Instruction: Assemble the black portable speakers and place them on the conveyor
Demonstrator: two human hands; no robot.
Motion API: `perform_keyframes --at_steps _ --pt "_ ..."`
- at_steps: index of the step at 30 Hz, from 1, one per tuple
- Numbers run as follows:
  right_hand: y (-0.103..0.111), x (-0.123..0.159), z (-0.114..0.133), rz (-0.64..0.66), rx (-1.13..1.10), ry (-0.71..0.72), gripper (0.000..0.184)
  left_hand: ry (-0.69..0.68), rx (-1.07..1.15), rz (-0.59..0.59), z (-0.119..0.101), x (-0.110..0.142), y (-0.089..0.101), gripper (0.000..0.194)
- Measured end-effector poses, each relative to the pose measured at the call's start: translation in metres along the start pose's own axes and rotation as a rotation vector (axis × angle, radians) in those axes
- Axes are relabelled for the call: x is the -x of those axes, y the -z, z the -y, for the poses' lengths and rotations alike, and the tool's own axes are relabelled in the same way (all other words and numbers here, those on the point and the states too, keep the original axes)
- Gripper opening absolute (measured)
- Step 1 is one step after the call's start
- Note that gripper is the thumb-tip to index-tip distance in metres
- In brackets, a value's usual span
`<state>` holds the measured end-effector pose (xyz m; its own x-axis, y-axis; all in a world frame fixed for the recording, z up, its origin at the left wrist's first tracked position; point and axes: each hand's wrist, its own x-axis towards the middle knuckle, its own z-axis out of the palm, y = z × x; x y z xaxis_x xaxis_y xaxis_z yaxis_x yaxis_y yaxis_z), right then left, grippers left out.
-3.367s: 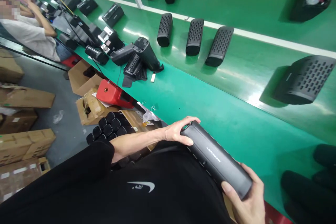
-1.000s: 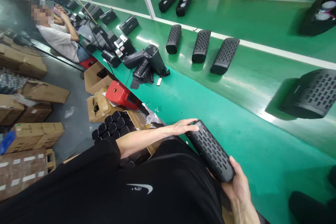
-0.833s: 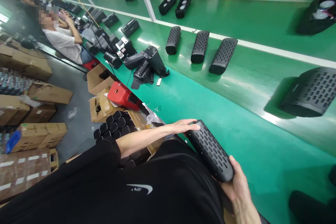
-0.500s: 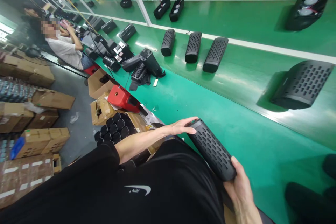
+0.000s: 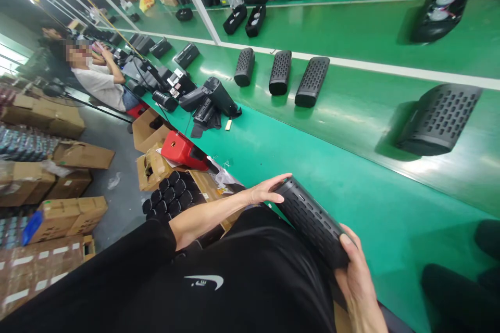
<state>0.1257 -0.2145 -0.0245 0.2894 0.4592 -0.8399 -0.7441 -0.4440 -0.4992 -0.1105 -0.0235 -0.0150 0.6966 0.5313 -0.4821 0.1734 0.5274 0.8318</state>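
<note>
I hold a long black speaker shell with a slotted grille at the near edge of the green bench, close to my body. My left hand is closed around its far end, thumb below and fingers over the top. Its near end rests in my right hand, thumb pressed on the grille. Three more black speakers lie in a row on the conveyor belt beyond.
A large black speaker lies on the belt at right. A pile of black parts sits on the bench at left. Below the bench are a red case, a carton of black shells and cardboard boxes. A seated person works farther left.
The speaker has been rolled in my hands, from its smooth lettered side to its slotted grille. Both hands have kept hold of its ends. My view has tilted up a little.
</note>
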Motion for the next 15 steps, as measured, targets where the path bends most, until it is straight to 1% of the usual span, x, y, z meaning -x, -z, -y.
perform_keyframes --at_steps 6,9,13,15 --pt "-0.005 -0.001 0.001 0.010 -0.004 0.008 0.074 -0.004 0.017 -0.008 -0.006 0.002 0.002 0.109" --pt "-0.009 -0.004 0.000 0.002 -0.012 0.008 0.071 0.007 -0.007 -0.007 -0.009 0.000 0.006 0.112" --pt "-0.018 -0.008 -0.002 -0.014 -0.026 -0.004 0.063 0.004 -0.033 -0.033 -0.010 -0.005 0.013 0.116" --pt "-0.023 -0.008 -0.002 -0.017 -0.030 -0.004 0.063 -0.003 -0.046 -0.041 -0.009 -0.007 0.017 0.118"
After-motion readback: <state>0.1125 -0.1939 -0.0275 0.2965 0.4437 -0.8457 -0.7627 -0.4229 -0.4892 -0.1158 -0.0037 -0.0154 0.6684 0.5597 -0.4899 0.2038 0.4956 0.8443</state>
